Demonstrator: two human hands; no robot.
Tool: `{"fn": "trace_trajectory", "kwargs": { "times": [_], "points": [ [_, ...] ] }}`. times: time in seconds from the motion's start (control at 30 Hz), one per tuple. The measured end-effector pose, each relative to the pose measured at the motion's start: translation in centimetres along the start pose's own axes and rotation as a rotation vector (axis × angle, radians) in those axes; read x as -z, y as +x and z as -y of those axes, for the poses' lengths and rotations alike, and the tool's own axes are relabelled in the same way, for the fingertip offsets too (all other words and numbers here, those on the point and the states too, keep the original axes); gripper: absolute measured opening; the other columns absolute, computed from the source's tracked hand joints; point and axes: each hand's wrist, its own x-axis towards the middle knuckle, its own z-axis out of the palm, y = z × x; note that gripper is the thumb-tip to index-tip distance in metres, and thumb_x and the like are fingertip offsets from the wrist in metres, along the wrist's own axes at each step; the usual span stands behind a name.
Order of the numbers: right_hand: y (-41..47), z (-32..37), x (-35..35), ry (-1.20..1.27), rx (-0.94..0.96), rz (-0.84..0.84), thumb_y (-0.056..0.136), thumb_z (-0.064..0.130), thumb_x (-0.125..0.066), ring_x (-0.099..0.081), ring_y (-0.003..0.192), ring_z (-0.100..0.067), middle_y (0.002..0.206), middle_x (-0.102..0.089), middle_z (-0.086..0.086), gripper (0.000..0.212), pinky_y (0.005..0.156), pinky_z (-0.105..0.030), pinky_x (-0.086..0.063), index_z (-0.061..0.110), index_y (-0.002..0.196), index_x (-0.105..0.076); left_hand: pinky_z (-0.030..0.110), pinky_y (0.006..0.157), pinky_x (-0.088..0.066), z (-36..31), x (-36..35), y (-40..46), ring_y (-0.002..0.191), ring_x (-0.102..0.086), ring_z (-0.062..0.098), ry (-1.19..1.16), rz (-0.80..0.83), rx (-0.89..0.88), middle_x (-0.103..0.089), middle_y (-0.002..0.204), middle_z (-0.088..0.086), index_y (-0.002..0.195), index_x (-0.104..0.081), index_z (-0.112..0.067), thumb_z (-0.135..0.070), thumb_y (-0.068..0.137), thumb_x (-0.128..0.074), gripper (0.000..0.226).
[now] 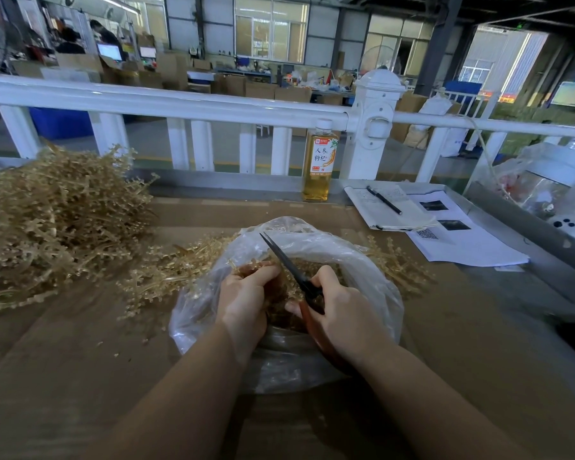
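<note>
Over the plastic bag [362, 260] on the desk [80, 360], the left hand [246, 293] pinched a golden sprig [244, 267] and the right hand [342, 307] gripped scissors [289, 267], with cuttings [316, 263] bagged and a large pile [57, 220] seemingly left to trim.

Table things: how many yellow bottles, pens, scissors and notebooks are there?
yellow bottle: 1
pen: 1
scissors: 1
notebook: 1
Total: 4
</note>
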Motion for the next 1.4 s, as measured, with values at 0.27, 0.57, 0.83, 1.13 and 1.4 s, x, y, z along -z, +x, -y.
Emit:
{"fn": "trace_trajectory", "kwargs": {
  "times": [0.27, 0.57, 0.83, 1.13, 1.4],
  "points": [
    [-0.3, 0.2, 0.4, 0.087, -0.047, -0.166, 0.082, 0.054, -0.064, -0.054, 0.072, 0.015, 0.074, -0.053, 0.020, 0.036, 0.065, -0.002, -0.040, 0.027, 0.098, -0.047, 0.038, 0.070, -0.056, 0.0, 0.5, 0.2, 0.079, -0.069, 0.029, -0.068, 0.037, 0.042, -0.070, 0.090, 0.020, 0.105, -0.062, 0.004, 0.001, 0.088, -0.058, 0.018],
    [-0.3, 0.6, 0.1, -0.007, -0.047, -0.062, 0.084, 0.054, -0.062, -0.059, 0.077, -0.003, 0.086, -0.056, 0.017, 0.036, 0.062, -0.009, -0.038, 0.028, 0.102, -0.045, 0.036, 0.069, -0.057, 0.4, 0.8, 0.9, 0.085, -0.068, 0.029, -0.095, 0.101, 0.019, -0.068, 0.094, 0.021, 0.095, -0.056, -0.006, -0.002, 0.093, -0.052, 0.006],
    [-0.4, 0.3, 0.4, 0.019, -0.094, -0.115, 0.084, 0.054, -0.062, -0.045, 0.071, 0.003, 0.083, -0.049, 0.019, 0.041, 0.060, 0.000, -0.036, 0.024, 0.109, -0.049, 0.040, 0.083, -0.055, 0.6, 1.4, 0.9, 0.078, -0.071, 0.025, -0.068, 0.168, 0.005, -0.071, 0.083, 0.018, 0.106, -0.058, 0.003, 0.019, 0.079, -0.052, 0.032],
    [-0.3, 0.3, 0.3, 0.017, -0.109, -0.097, 0.084, 0.055, -0.061, -0.040, 0.062, 0.009, 0.083, -0.048, 0.020, 0.039, 0.059, -0.001, -0.036, 0.027, 0.107, -0.047, 0.037, 0.076, -0.051, 0.7, 1.2, 1.2, 0.079, -0.067, 0.026, -0.101, 0.252, -0.026, -0.067, 0.090, 0.012, 0.087, -0.055, -0.015, -0.012, 0.097, -0.046, 0.014],
    [-0.3, 0.2, 0.1, 0.035, -0.115, -0.097, 0.083, 0.056, -0.062, -0.043, 0.063, 0.008, 0.074, -0.045, 0.022, 0.037, 0.053, -0.006, -0.034, 0.032, 0.100, -0.040, 0.042, 0.078, -0.056, 0.5, 1.9, 0.7, 0.094, -0.067, 0.038, -0.055, 0.233, 0.034, -0.067, 0.105, 0.026, 0.116, -0.053, 0.003, 0.022, 0.079, -0.047, 0.042]
  ]
}}
